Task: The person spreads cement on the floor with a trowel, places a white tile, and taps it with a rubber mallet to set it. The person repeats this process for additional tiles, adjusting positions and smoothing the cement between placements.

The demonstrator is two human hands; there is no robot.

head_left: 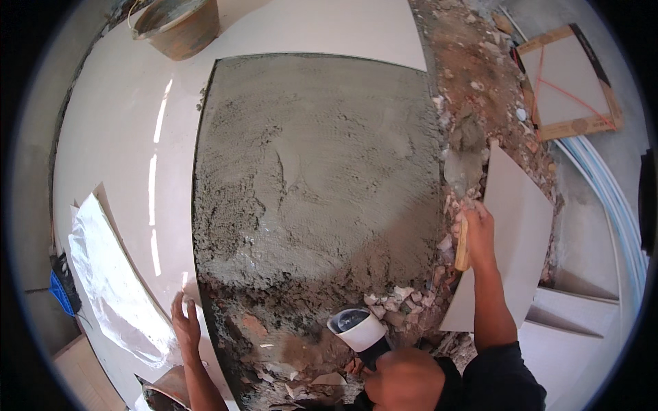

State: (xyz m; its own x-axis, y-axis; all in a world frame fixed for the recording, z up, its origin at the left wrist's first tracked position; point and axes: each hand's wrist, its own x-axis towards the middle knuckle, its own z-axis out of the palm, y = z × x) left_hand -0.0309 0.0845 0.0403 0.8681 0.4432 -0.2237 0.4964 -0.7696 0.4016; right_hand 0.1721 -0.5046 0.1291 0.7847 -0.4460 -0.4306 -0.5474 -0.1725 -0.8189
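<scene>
My right hand (478, 226) is wrapped round the pale wooden handle of a trowel (462, 171). The blade points away from me above the rubble strip, with a lump of wet grey mortar (469, 130) at its far end. To its left spreads a rough bed of wet mortar (322, 151), smoother at the back and lumpy along its near and left edges. My left hand (185, 320) rests on the large pale floor tile (123, 157), fingers stretched out near the tile's edge beside the bed. A crumpled white plastic sheet (113, 274) lies just left of it.
A mortar-stained bucket (179, 31) stands on the far tiles; another bucket (168, 389) is partly visible at lower left. Rubble (404, 306) lies near my white boot (358, 327). Right of the bed are a cut tile piece (514, 226), boxed tiles (569, 82) and pale blue pipes (606, 198).
</scene>
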